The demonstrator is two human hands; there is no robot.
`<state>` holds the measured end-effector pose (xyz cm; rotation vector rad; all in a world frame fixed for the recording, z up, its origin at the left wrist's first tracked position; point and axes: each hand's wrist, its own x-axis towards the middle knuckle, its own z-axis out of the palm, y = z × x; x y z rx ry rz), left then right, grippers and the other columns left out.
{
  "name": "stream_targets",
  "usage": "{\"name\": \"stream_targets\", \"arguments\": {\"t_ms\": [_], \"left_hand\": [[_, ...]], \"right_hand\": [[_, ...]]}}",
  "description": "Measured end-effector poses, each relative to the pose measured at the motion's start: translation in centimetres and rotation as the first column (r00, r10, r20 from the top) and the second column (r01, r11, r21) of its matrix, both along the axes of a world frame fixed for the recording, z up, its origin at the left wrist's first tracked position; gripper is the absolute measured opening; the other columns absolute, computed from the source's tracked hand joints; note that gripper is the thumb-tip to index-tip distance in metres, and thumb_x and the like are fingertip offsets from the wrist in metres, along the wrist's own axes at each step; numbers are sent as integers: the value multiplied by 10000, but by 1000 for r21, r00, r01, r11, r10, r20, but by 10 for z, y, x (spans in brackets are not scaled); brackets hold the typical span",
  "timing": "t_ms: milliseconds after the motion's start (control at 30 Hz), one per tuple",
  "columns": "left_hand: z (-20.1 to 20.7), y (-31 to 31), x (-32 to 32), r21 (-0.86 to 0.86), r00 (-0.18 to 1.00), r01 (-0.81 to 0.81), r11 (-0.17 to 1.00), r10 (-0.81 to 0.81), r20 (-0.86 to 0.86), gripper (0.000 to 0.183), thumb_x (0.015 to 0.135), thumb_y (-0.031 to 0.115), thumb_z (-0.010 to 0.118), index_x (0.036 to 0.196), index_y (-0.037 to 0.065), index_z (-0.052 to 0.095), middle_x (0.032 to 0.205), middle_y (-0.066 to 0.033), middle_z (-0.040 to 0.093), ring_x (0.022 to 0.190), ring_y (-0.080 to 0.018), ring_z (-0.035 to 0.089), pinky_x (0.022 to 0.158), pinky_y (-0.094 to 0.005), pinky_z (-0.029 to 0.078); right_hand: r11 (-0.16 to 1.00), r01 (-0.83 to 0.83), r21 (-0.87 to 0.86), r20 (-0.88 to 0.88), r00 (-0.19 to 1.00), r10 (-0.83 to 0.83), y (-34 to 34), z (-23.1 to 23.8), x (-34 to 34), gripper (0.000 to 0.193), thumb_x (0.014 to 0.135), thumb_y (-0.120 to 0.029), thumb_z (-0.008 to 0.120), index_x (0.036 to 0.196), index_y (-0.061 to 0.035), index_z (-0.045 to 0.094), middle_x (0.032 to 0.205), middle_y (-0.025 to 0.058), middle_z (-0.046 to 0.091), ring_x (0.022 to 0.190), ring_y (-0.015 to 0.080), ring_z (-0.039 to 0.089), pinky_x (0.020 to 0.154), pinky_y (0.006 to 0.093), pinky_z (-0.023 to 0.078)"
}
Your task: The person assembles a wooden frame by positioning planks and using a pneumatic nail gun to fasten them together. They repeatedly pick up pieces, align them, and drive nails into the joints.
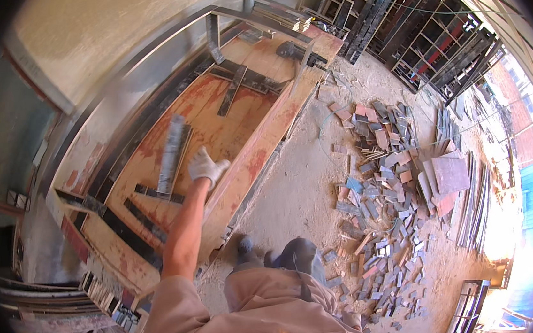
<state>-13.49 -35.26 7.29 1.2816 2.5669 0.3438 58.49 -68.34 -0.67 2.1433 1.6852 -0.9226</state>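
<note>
My left hand [207,167], in a white glove, reaches over a plywood-topped bench [237,125] stained reddish. Its thumb and fingers are apart, and nothing shows in it. Just left of the hand, a grey-black strip of board [173,155] is smeared by motion, apart from the fingers. Beneath its lower end lies a short dark strip [159,193]. Another dark strip [145,220] rests nearer to me. Low in the picture, beside my clothing, a small pale shape [352,319] seems to be my right hand; its fingers cannot be made out.
A metal frame rail [134,62] runs along the bench's wall side. Dark strips [233,89] lie at its far end. To the right, a heap of board offcuts [386,174] covers the floor, with larger sheets [450,174] on it. Frame racks [433,35] stand at far right.
</note>
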Motion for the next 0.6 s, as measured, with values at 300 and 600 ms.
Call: {"name": "stream_targets", "arguments": {"t_ms": [300,600], "left_hand": [[-126,131,40,-221,986,26,975,11,165,609,868,465,658,1284,30,564,1105,-257,686,1032,-412,676,899,-503,542],[-47,111,97,-209,947,-42,977,105,303,526,908,497,628,1220,73,627,1051,-257,701,1018,-460,662,880,-523,526]], "right_hand": [[965,246,92,-258,942,-216,408,67,-90,408,945,-401,557,953,-16,692,788,207,674,747,345,665,673,457,508],[795,-41,605,-503,754,422,835,171,-320,414,1020,-379,572,1161,4,639,985,237,693,888,326,695,789,404,527]]}}
